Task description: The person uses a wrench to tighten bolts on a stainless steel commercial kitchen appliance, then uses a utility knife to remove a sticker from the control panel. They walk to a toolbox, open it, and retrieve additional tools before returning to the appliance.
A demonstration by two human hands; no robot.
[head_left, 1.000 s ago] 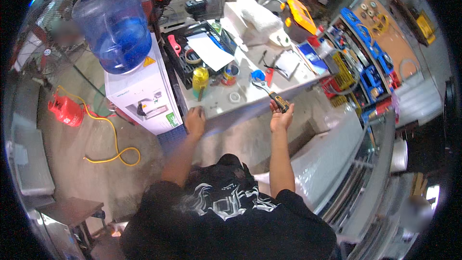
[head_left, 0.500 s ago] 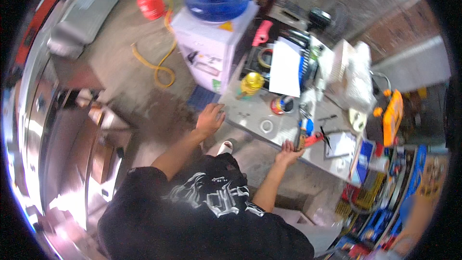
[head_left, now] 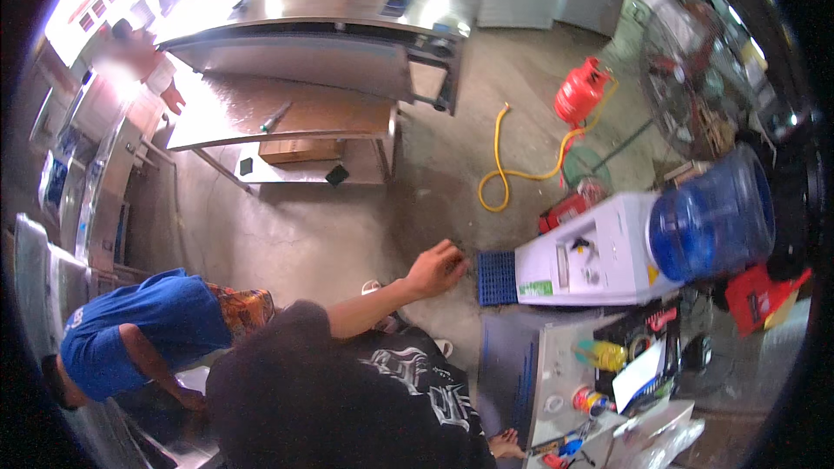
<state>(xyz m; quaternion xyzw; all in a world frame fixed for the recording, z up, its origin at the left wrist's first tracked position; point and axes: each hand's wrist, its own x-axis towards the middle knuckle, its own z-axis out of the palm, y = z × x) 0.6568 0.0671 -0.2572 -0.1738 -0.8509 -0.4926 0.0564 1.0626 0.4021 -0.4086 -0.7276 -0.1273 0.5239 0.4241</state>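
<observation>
My left hand [head_left: 437, 269] is held out over the concrete floor, beside the blue grated mat [head_left: 497, 278]. Its fingers are loosely bent and slightly blurred, and I see nothing in them. Low in the picture, my right hand [head_left: 506, 445] is at the near edge of the grey table [head_left: 556, 365], fingers apart, partly hidden by my black shirt. Close to its fingertips lies a tool with a red handle [head_left: 554, 461]. On the table are a white ring [head_left: 553, 404], a small printed can [head_left: 591, 400] and a yellow bottle [head_left: 601, 354].
A white water dispenser [head_left: 573, 265] bears a blue water bottle [head_left: 712, 213]. Beyond are a red gas cylinder [head_left: 580, 91], a yellow hose [head_left: 497, 156] and a standing fan [head_left: 682, 78]. A steel workbench [head_left: 287, 113] stands ahead. A person in a blue shirt [head_left: 148, 330] bends at left.
My view has swung left, bringing the steel workbench and the person in blue into sight. The table has shifted to the lower right. My right hand stays near the table edge.
</observation>
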